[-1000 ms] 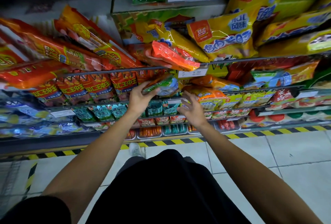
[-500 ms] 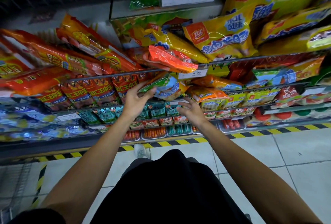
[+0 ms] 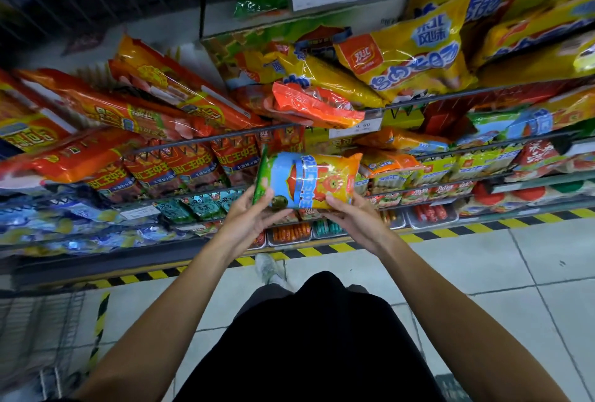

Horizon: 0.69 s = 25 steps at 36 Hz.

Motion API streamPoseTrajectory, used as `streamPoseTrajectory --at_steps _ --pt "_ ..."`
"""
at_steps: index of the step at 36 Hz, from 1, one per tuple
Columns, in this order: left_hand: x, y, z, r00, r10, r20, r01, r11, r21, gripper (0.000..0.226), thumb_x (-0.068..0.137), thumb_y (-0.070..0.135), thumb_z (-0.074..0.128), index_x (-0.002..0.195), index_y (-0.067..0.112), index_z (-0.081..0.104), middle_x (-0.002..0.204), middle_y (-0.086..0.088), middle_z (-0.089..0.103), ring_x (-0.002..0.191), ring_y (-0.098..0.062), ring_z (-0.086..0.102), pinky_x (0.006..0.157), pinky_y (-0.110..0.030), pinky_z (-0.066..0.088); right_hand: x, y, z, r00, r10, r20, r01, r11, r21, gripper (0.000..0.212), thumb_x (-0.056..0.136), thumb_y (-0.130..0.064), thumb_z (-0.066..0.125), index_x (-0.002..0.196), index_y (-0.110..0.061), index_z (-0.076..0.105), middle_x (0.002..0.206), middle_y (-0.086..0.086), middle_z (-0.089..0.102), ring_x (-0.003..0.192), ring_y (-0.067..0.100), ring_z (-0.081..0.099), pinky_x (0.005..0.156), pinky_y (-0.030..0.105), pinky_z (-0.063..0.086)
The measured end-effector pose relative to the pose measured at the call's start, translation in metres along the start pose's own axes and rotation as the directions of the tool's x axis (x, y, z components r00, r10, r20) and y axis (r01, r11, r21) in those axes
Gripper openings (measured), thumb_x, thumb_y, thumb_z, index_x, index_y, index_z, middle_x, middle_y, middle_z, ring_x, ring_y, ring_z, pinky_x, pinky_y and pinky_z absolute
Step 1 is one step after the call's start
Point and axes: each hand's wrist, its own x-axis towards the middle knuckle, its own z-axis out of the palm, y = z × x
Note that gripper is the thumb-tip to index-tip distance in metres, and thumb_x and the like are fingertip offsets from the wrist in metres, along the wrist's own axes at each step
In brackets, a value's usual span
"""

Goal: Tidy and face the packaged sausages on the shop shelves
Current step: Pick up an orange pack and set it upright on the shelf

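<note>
I have one sausage pack (image 3: 307, 181) out in front of the shelves, printed face toward me, its long side running left to right and a little tilted. It hangs in the air just ahead of the middle shelf rail (image 3: 354, 162), clear of the rows behind it. My left hand (image 3: 254, 219) grips its green end from below, thumb over the front; my right hand (image 3: 352, 218) cups the yellow end, fingers curled under the lower edge. Both are clamped on the same pack.

I judge this as the facing step for a single stray item: pulled out, squared up, not yet placed. Next I need a slot among like packs, probably the orange and yellow row (image 3: 402, 163) just to the right, and must slide it in label forward without knocking the red pack (image 3: 317, 105) that overhangs the rail above. The upper shelf's long orange packs (image 3: 145, 102) lie skewed and look due for straightening later.
</note>
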Motion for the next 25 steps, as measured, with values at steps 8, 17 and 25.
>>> streamPoseTrajectory --at_steps 8,17,25 --pt "0.001 -0.009 -0.038 0.997 -0.052 -0.052 0.064 0.964 0.259 0.043 0.094 -0.001 0.065 0.133 0.014 0.055 0.142 -0.011 0.060 0.114 -0.019 0.070 0.088 -0.030 0.061 -0.011 0.010 0.003 0.960 -0.151 -0.236 0.080 0.954 -0.288 0.046 0.069 -0.019 0.092 0.110 -0.018 0.072 0.099 -0.004 0.080 0.097 0.011 0.075 0.088 0.030 0.059" --pt "-0.001 -0.016 -0.039 0.965 0.134 0.224 -0.261 0.538 0.802 0.083 0.079 0.026 0.087 0.150 0.037 0.045 0.155 0.015 0.047 0.145 -0.003 0.040 0.113 -0.023 0.034 -0.016 -0.008 0.002 0.907 -0.408 0.102 0.268 0.374 -0.888 0.057 0.068 -0.033 0.093 0.120 -0.018 0.074 0.111 -0.003 0.076 0.095 0.009 0.070 0.085 0.023 0.057" --pt "0.010 -0.043 -0.025 0.973 0.173 0.152 -0.220 0.497 0.839 0.037 0.077 0.027 0.090 0.109 0.028 0.073 0.111 0.016 0.073 0.104 0.007 0.065 0.100 -0.035 0.051 -0.018 0.001 0.017 0.888 -0.414 0.199 0.347 0.321 -0.881 0.056 0.070 -0.023 0.094 0.122 -0.018 0.074 0.112 -0.003 0.077 0.098 0.004 0.070 0.087 0.015 0.056"
